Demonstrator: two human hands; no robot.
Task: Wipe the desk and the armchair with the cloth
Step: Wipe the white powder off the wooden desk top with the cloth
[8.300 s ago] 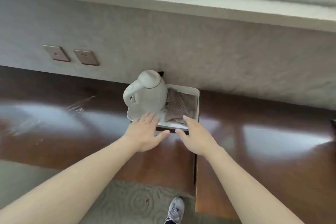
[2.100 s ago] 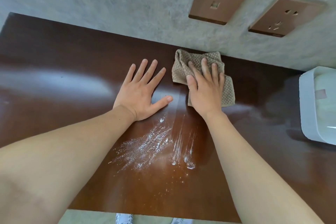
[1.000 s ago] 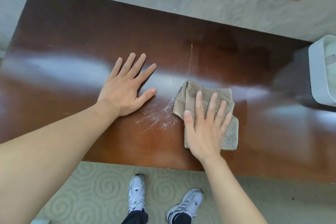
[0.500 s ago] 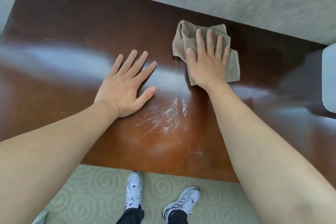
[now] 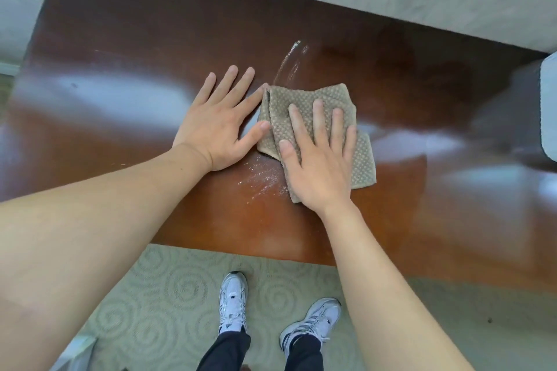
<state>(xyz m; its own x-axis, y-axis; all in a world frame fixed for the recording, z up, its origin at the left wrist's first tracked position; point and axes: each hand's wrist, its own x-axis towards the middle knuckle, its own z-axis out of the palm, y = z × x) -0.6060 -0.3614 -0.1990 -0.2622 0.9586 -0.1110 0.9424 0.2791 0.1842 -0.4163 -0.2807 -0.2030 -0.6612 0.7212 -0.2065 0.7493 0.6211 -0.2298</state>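
On desk (image 5: 120, 39): right hand (image 5: 319, 166) flat, fingers spread, pressing cloth (image 5: 361, 159) onto white powder (image 5: 265, 181); left hand (image 5: 217, 126) open, palm down, bracing, gripping nothing.

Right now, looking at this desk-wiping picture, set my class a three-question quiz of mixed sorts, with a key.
1. True or false: the right hand presses flat on the beige waffle-textured cloth.
2. Multiple choice: where does the left hand rest? A) on the cloth; B) flat on the glossy brown wooden desk; C) on the white tray.
3. Fill in: white powder lies between the two wrists, and a thin streak of it lies on the ____ side of the cloth.

Key: 1 true; 2 B; 3 far (wall).
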